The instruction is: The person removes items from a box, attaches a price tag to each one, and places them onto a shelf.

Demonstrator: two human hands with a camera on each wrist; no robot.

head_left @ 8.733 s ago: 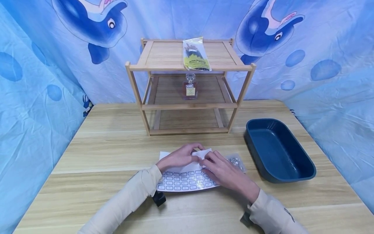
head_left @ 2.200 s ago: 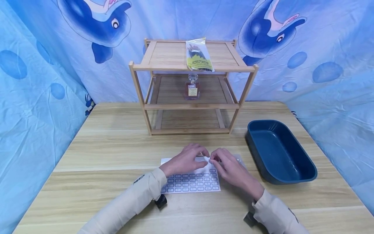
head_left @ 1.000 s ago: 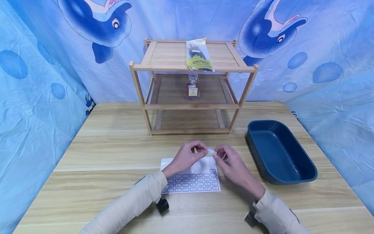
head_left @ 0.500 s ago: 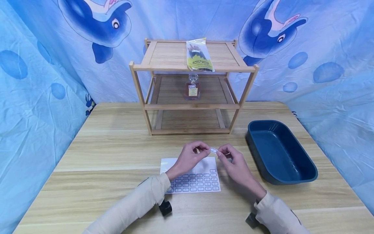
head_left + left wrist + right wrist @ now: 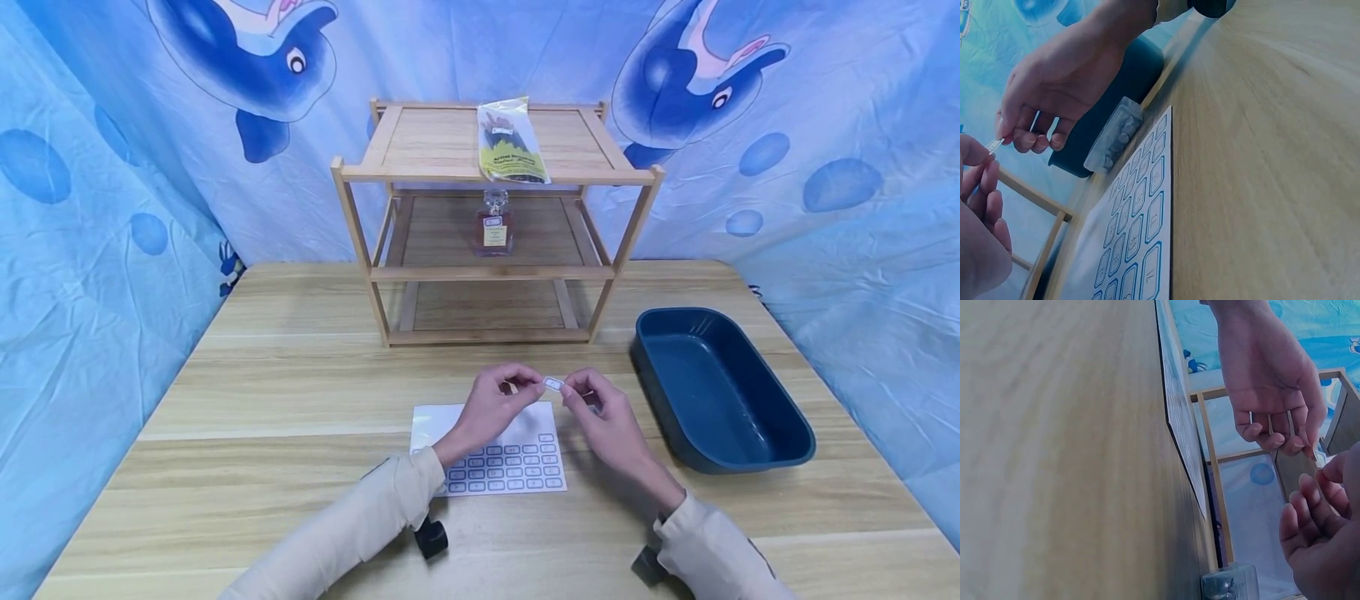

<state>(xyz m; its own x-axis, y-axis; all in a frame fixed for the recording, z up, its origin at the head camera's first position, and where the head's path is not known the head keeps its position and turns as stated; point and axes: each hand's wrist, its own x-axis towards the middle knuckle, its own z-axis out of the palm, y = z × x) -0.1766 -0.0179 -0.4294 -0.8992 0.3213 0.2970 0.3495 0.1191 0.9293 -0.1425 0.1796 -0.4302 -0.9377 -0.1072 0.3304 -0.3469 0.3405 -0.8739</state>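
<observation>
Between my two hands, above the far edge of a label sheet, is a small white sticker label with a dark printed frame. My left hand pinches its left end between thumb and finger. My right hand pinches the right end, as the right wrist view also shows with the label spanning both fingertips. Flat on the table below lies the sheet of labels, rows of framed stickers on its near part and bare white backing on its far part. The left forearm covers the sheet's left side.
A clear plastic box of shiny pieces stands beside the sheet, mostly hidden by my right hand in the head view. A dark blue basin is at the right. Behind stands a wooden shelf bearing a perfume bottle and a brush packet.
Earlier both hands worked at the sheet, which was bent up; it now lies flat. One label has come off it, and both hands have raised it and drifted slightly right.
</observation>
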